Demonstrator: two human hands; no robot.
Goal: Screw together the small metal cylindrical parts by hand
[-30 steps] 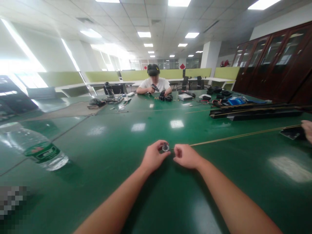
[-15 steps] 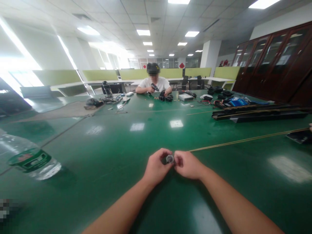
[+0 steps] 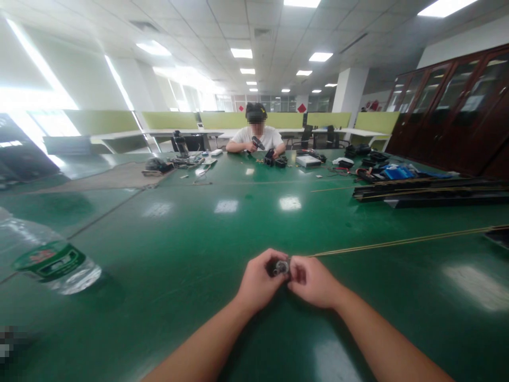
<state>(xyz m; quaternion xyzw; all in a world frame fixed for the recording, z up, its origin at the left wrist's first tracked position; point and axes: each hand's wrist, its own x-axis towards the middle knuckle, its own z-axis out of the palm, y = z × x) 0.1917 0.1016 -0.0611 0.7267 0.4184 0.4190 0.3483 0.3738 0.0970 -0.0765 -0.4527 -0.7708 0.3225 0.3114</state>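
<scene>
The person's left hand (image 3: 258, 282) curls around a small round metal part (image 3: 281, 267), with the index finger arching over its far side and the thumb lying along its near side. The gap between them is only as wide as the part, which sits between the fingertips with its round face exposed. The right hand (image 3: 316, 282) is just right of the part, its fingers folded in and the thumb bent near the index finger. These fingertips meet the part's right edge, or come very close to it; whether they pinch it or something thinner cannot be told.

Both hands are low over the near middle of a green table (image 3: 183, 239). Thin yellow strands (image 3: 382, 245) run from behind the right hand toward a dark object (image 3: 500, 236) at the right edge. A clear bottle (image 3: 55, 265) with a green label lies tilted on the left. Long black bars (image 3: 437, 192) lie on the far right, and on the far side a co-worker (image 3: 256, 137) in white holds a drill (image 3: 258, 142).
</scene>
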